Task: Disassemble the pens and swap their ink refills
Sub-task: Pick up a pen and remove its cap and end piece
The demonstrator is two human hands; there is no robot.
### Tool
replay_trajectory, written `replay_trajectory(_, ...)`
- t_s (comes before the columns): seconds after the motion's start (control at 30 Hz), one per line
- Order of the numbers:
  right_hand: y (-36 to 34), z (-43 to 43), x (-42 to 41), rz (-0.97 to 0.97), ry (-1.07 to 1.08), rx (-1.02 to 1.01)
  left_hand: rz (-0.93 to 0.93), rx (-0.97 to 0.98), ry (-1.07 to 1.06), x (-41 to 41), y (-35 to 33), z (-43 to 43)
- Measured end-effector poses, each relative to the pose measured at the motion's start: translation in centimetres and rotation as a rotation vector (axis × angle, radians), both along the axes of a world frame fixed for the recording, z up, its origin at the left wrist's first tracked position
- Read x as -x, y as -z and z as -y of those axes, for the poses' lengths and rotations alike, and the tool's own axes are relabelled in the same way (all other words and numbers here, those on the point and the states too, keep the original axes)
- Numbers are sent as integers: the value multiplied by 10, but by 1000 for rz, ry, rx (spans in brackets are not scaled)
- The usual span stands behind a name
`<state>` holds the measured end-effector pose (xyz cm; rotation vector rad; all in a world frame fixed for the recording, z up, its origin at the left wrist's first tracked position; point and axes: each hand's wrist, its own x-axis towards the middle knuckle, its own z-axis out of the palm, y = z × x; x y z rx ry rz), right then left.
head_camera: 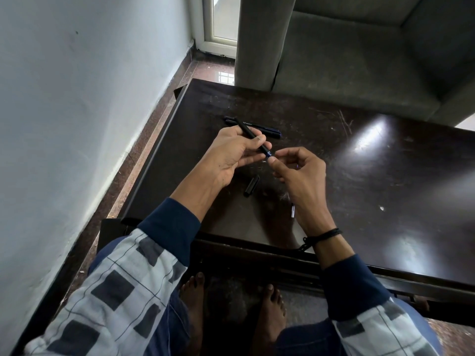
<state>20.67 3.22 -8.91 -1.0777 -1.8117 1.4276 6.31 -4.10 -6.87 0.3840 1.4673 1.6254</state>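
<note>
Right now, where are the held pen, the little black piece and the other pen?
held pen (246, 131): head view, upper barrel.
little black piece (252, 186): head view, its middle.
other pen (264, 129): head view, right half.

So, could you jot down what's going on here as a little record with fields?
left hand: grips a black pen by its barrel, above the table
right hand: fingers pinch the pen's blue tip end
second pen: lying on the table beyond the left hand
cap: loose on the table, between the wrists
pale piece: on the table by the right wrist, too small to identify
</note>
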Motion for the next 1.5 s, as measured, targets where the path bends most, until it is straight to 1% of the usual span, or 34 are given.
replay_trajectory(0.13, -2, 1, 0, -30, 41, -18, 3, -13, -5, 0, 0, 0)
replay_trajectory(0.23, -3, 1, 1, -20, 70, 21, 3, -10, -11, 1, 0, 0)
replay_trajectory(0.33, -2, 2, 2, -2, 44, 41, 2, -8, -11, 1, 0, 0)
replay_trajectory(0.5, -1, 3, 0, -13, -3, -5, 3, -10, -7, 1, 0, 0)
replay_trajectory(0.63, 0, 2, 0, -30, 25, -8, 4, -18, -9, 1, -1, 1)
replay_trajectory(0.77, -1, 2, 2, -27, 57, 31, 4, -14, -13, 0, -1, 1)
replay_trajectory(0.87, 0, 3, 3, -18, 35, 46, 2, -10, -9, -1, -1, 1)
replay_trajectory(1.0, 2, 2, 1, -9, 3, 4, 3, -6, -2, -1, -1, 0)
replay_trajectory(1.1, 2, 2, 1, -25, 5, 13, 8, -11, 2, -1, -1, 0)
replay_trajectory(1.23, 2, 2, 1, 6, 15, 35, -1, -6, -2, -1, -1, 0)
replay_trajectory(1.5, 0, 1, 0, 30, 0, 12, 5, 7, 8, -1, -1, -1)
